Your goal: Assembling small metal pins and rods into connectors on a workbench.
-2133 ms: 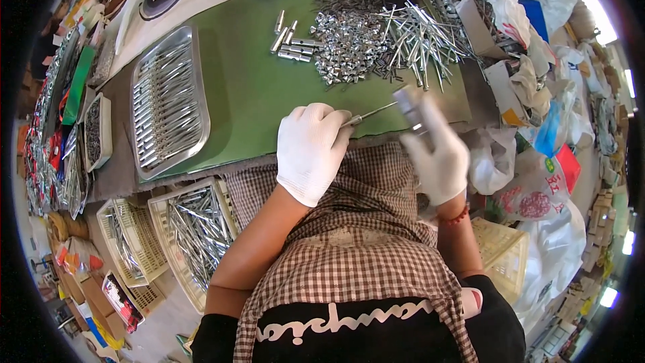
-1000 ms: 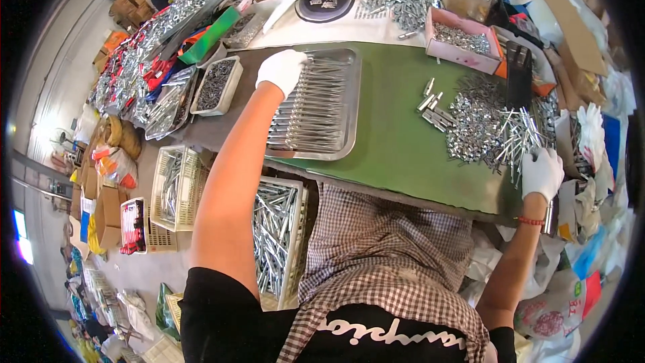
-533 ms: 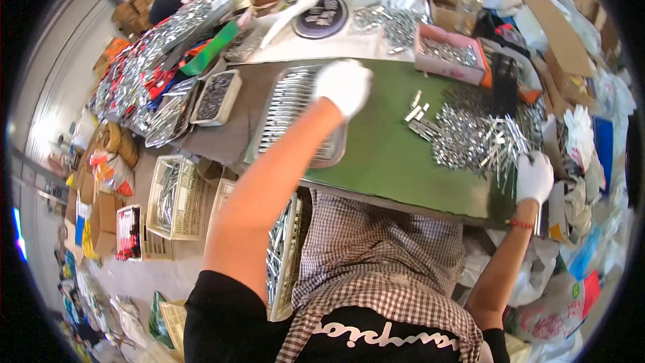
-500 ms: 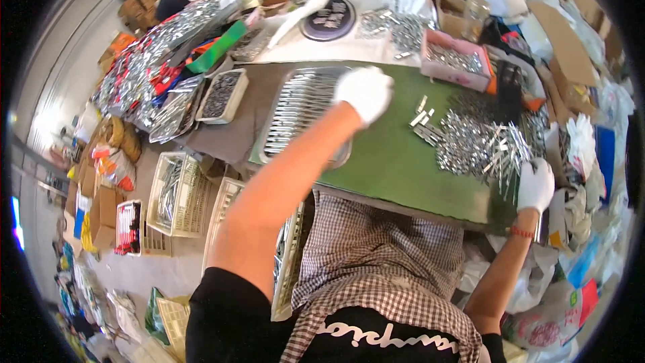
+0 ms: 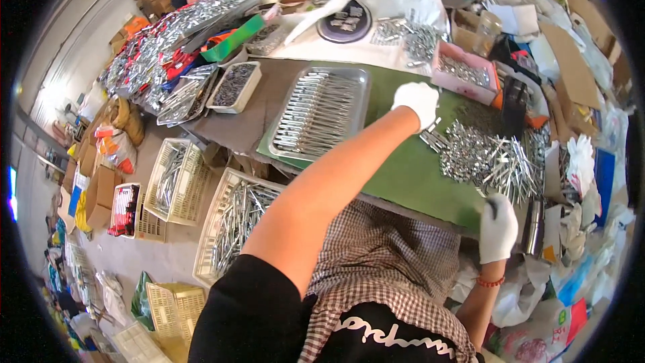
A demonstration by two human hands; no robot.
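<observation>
Head view shows two hands in white gloves, well apart from each other. The left hand (image 5: 416, 104) is above and right of the middle of the frame, over the green table top (image 5: 403, 171). Its fingers look curled, close to some short shiny tubes (image 5: 435, 140), but I cannot tell if it holds one. The right hand (image 5: 498, 228) is at the lower right, near a messy pile of thin metal pins (image 5: 516, 171). It is a bit blurry, and I cannot tell if its fingers grip anything. Small silver bits (image 5: 462, 151) lie between the tubes and the pins. Near the upper middle, a metal tray (image 5: 367, 97) holds a neat row of shiny rods (image 5: 316, 114). A pink box (image 5: 465, 89) sits at the upper right.
</observation>
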